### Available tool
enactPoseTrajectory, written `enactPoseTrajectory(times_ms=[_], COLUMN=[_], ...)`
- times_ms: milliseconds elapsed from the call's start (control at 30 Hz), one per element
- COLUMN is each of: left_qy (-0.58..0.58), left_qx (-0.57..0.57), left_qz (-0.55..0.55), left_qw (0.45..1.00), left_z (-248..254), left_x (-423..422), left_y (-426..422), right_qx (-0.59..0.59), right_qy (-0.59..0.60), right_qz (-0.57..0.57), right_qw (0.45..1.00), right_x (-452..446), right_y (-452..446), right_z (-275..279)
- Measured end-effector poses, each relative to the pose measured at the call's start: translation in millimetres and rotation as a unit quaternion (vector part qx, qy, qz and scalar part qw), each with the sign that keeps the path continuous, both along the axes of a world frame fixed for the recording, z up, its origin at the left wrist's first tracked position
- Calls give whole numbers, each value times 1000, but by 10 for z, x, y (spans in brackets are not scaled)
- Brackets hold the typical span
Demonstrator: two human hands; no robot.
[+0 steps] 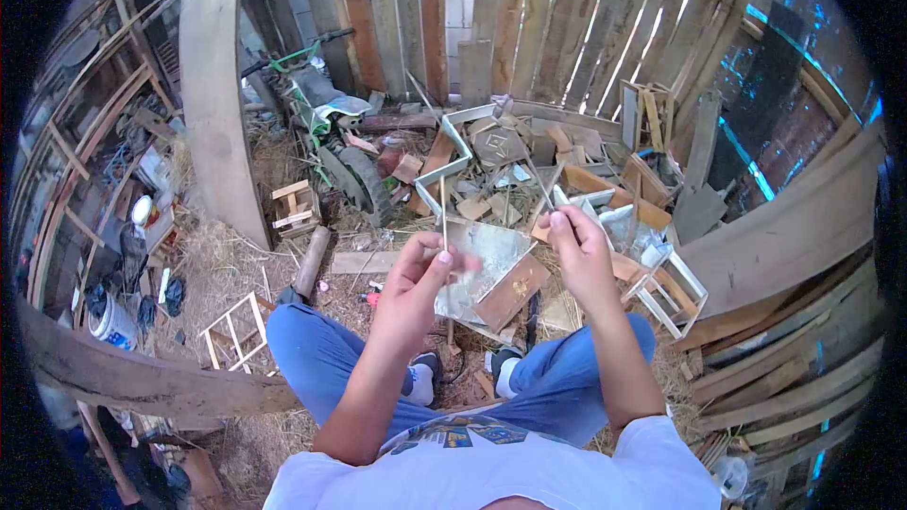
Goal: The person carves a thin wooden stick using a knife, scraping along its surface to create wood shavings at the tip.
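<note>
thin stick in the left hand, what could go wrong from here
The thin stick looks slender and could snap if the left hand pinches or bends it too hard. If it slips, it might drop onto the pale board below, or roll off into the straw and be hard to spot. Reaching forward, the right hand could scrape on the jumbled wood scraps ahead.

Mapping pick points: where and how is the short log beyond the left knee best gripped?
Around mid-length of the short log, I'd say from above, fingers across its width: it lies on its side, round and narrow, with its upper side uncovered.
</note>
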State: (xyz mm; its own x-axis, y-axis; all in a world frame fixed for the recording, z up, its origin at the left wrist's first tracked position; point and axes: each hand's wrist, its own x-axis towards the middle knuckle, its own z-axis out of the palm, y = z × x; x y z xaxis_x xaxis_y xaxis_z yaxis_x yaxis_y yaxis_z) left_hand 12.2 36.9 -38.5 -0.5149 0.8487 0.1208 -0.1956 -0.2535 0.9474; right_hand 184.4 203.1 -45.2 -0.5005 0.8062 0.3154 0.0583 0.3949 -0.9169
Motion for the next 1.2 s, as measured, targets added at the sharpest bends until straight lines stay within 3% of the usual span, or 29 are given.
enactPoseTrajectory(times_ms=[133,200,267,400,467,833,1033,1200], left_qy=[16,-15,-77,-58,-57,-83,58,93], left_qx=[-18,-3,15,17,6,16,43,34], left_qz=[34,24,52,47,47,34,105,169], left_qw=[999,1000,996,997,997,996,992,981], left_z=[-113,-112,-52,-170,-180,-177,-123,-42], left_x=[-279,-321,-266,-300,-288,-275,-496,-815], left_y=[94,159,242,404,466,554,487,335], right_qx=[-93,-295,-298,-266,-125,-112,-103,-75], right_qy=[16,32,67,33,47,18,-9,-9], right_qz=[67,96,96,69,46,40,38,43], right_qw=[993,950,947,961,990,993,994,996], right_x=[-3,-16,-78,-96,-115,-124,-122,-145], right_y=[47,1,-29,-123,-195,-257,-189,-137], right_z=[-111,-171,-431,-773,-859,-805,-828,-937])
